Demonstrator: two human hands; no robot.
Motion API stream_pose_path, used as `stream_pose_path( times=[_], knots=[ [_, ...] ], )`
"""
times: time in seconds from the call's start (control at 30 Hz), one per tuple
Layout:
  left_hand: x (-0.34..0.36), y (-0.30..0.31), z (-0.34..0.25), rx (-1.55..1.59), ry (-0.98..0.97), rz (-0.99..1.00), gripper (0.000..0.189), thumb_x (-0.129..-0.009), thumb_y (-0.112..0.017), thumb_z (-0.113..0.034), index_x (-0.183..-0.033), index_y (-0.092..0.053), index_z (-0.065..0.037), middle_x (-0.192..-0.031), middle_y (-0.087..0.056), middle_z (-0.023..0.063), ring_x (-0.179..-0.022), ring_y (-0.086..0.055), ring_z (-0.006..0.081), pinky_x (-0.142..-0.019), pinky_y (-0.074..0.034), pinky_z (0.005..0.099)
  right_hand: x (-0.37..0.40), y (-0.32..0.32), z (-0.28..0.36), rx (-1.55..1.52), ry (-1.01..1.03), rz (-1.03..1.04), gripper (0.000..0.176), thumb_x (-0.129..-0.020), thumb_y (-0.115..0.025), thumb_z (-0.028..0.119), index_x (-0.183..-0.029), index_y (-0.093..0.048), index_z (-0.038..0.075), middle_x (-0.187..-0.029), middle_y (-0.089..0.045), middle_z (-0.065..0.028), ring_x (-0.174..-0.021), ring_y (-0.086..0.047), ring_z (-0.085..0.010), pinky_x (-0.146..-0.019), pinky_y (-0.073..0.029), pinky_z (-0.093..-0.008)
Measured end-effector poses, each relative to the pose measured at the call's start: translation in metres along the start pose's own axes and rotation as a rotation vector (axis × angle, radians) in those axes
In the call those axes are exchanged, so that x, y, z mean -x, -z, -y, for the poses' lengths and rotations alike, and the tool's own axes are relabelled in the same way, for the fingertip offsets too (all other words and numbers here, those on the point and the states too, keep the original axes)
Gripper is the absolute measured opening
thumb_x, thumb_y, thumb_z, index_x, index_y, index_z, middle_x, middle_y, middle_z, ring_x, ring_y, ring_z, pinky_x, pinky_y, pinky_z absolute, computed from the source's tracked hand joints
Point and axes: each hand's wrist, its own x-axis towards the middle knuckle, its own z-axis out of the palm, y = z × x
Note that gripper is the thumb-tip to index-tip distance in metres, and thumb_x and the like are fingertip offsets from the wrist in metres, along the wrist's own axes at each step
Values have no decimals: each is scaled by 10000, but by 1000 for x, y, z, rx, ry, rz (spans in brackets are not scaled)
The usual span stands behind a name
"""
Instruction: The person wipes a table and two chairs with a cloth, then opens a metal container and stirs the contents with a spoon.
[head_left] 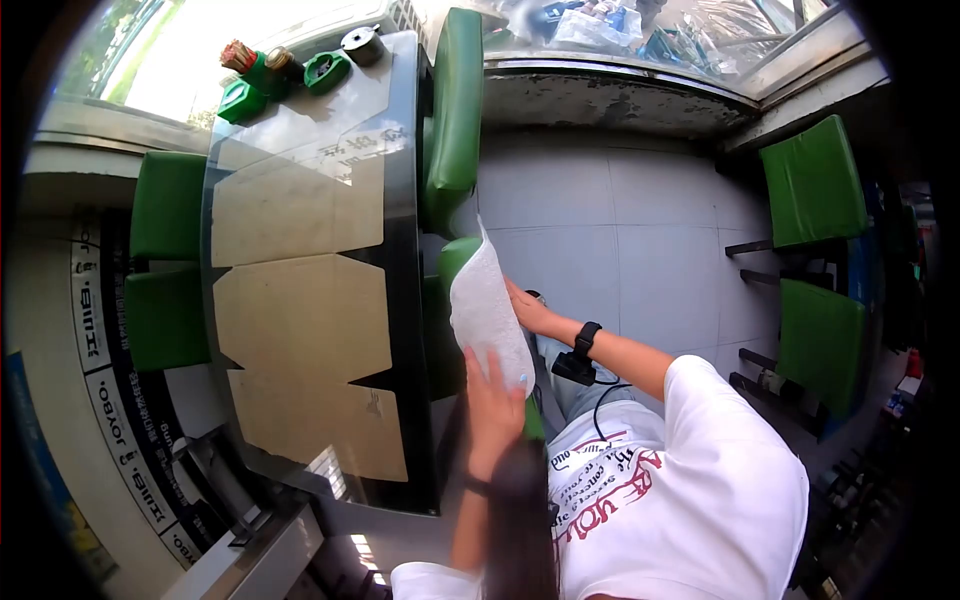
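Observation:
A white cloth (492,310) with an oval outline stands raised beside the table's right edge, over a green seat. My left hand (492,405) lies against its near, lower part with the fingers spread and stretched out. My right hand (528,308), with a black band and device at the wrist, touches the cloth's right edge from the far side. Its fingertips are hidden behind the cloth, so its grip is unclear. A small light blue spot shows at the cloth's lower corner.
A glass-topped table (300,310) with cardboard sheets stands left, with green containers (325,72) at its back. A green chair back (455,110) rises beside it. More green chairs (815,185) stand at the right, others at the far left. A window ledge runs along the back.

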Motion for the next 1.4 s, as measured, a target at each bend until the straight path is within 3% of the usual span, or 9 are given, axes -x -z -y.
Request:
stream_pose_path(
  times=[0.3, 0.43, 0.5, 0.53, 0.83, 0.97, 1.13, 1.23, 1.4],
  knots=[
    [4, 1, -59, -221, 309, -11, 822, -826, -698, -267, -1485, -252, -64, -1501, -234, 284, -1355, -323, 426, -1052, -332, 526, -18, 31, -83, 62, -173, 175, 612, -1043, -209, 460, -1525, -154, 86, -1531, -272, -131, -1350, -331, -216, -1101, -288, -342],
    [5, -24, -64, -304, 457, -94, 794, -839, -677, -211, -1498, -248, -100, -1504, -271, 236, -1362, -330, 395, -1059, -333, 517, -19, 32, -42, -76, -263, 234, 607, -1048, -196, 430, -1525, -132, 61, -1548, -234, -120, -1407, -233, -216, -1150, -199, -334],
    [11, -37, -67, -381, 455, -200, 815, -836, -676, -213, -1513, -227, -147, -1507, -283, 213, -1351, -357, 379, -1032, -357, 518, -12, 33, -24, -32, -251, 215, 652, -1023, -231, 534, -1543, -129, 153, -1530, -287, -74, -1353, -334, -191, -1104, -299, -341],
    [12, -39, -70, -395, 452, -250, 815, -830, -676, -196, -1512, -234, -139, -1498, -303, 212, -1341, -374, 370, -1038, -347, 519, -12, 37, -31, -75, -148, 249, 670, -1028, -242, 507, -1541, -98, 100, -1566, -205, -98, -1432, -193, -211, -1162, -179, -357],
    [70, -99, -98, -567, 628, -561, 688, -840, -641, -217, -1462, -361, -126, -1521, -314, 118, -1401, -279, 328, -1110, -219, 569, 23, 50, 11, 881, 785, 455, 779, -924, -561, 277, -1516, -128, 14, -1577, -47, -240, -1467, -28, -389, -1175, -82, -468],
    [97, -124, -140, -486, 767, -620, 674, -842, -636, -244, -1447, -377, -98, -1523, -314, 85, -1415, -260, 299, -1101, -196, 620, 41, 28, 36, 1264, 967, 770, 700, -902, -566, 337, -1453, -304, -6, -1573, -174, -170, -1459, -99, -369, -1166, -81, -524],
    [115, -156, -147, -411, 896, -671, 680, -833, -644, -261, -1430, -385, -62, -1518, -313, 90, -1424, -247, 284, -1078, -189, 666, 42, -22, 34, 1127, 1198, 1019, 574, -902, -553, 377, -1322, -484, -8, -1383, -496, -157, -1313, -427, -291, -1137, -224, -508],
    [115, -159, -150, -375, 926, -706, 692, -819, -658, -267, -1417, -389, -45, -1513, -313, 102, -1426, -238, 294, -1079, -189, 665, 37, -45, 35, 1175, 1007, 1217, 551, -929, -507, 416, -1322, -526, 31, -1332, -557, -142, -1255, -494, -284, -1110, -287, -462],
    [101, -152, -154, -292, 910, -910, 627, -793, -667, -196, -1351, -456, -5, -1451, -383, 154, -1369, -312, 333, -1102, -246, 551, 26, -49, 6, 1117, 1089, 1137, 488, -930, -498, 463, -1125, -670, 50, -1073, -694, -108, -1048, -624, -262, -978, -419, -393]
  ],
)
